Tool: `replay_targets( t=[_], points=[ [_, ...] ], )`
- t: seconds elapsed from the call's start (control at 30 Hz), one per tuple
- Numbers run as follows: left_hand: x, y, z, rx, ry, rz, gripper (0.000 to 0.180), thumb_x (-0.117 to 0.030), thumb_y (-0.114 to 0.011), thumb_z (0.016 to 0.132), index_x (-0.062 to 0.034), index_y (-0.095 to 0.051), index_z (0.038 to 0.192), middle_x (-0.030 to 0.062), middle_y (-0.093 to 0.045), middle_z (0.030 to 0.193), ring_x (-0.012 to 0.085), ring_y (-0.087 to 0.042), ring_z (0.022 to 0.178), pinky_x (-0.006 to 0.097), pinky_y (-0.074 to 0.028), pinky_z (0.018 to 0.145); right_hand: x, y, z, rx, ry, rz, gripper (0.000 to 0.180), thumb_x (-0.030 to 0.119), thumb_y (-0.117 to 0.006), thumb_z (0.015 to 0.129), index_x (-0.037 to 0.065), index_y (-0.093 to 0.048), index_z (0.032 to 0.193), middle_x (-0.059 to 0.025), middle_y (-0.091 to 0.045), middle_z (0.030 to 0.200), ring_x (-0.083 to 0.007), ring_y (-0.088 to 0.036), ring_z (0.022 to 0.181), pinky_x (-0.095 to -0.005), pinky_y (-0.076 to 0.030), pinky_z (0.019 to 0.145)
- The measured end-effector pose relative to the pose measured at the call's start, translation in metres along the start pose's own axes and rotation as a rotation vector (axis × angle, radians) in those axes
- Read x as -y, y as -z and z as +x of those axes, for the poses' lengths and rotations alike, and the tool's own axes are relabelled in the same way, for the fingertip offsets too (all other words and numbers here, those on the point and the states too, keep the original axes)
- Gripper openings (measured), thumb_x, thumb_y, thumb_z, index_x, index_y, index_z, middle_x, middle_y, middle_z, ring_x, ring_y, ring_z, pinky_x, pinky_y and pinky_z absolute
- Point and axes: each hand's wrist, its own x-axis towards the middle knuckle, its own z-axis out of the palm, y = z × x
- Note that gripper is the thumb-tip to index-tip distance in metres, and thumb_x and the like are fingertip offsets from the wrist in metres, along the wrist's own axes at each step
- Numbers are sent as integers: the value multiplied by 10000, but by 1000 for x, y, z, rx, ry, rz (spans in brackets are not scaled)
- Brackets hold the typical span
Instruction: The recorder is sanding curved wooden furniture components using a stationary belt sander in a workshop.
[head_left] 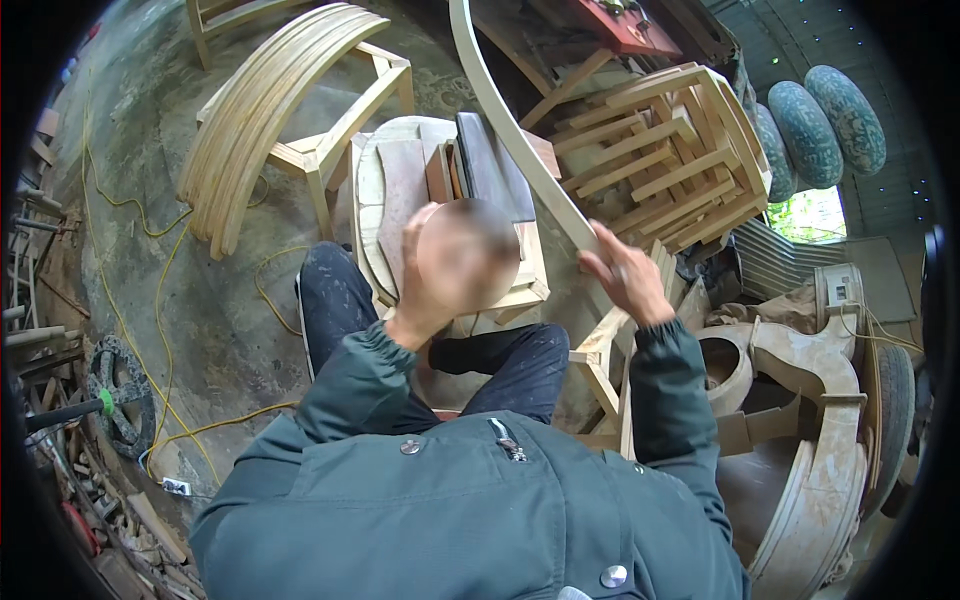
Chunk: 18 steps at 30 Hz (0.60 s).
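My right hand (625, 280) is closed around a long, pale, curved wooden strip (510, 130) that rises in an arc from my hand to the top edge of the picture. My left hand (425, 290) is lifted in front of me, just left of the strip; a blurred patch covers its palm and fingers, so whether it holds anything is unclear. Below both hands stands a low wooden stool (530, 285) bearing flat wooden cut-outs (395, 190) and a dark slab (490, 160). My knees in dark trousers flank the stool.
A bundle of curved wooden slats (260, 110) leans on a chair frame at upper left. Stacked wooden frames (680, 150) stand at upper right, carved pale wooden parts (810, 400) at right. A yellow cable (160, 330) snakes over the concrete floor; a metal wheel (125, 390) lies left.
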Motion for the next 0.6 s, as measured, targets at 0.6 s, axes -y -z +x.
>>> replay_targets(
  t=[0.6],
  points=[
    [-174,187,169,-235,-1114,-77,559,-540,-522,1055,-17,-703,1126,190,-465,1560,368,-380,1476,653,-163,1221,14,-61,-75,-58,-65,26,636,519,-618,1004,233,-465,1551,-206,-700,901,-398,-707,801,-504,-558,701]
  ],
)
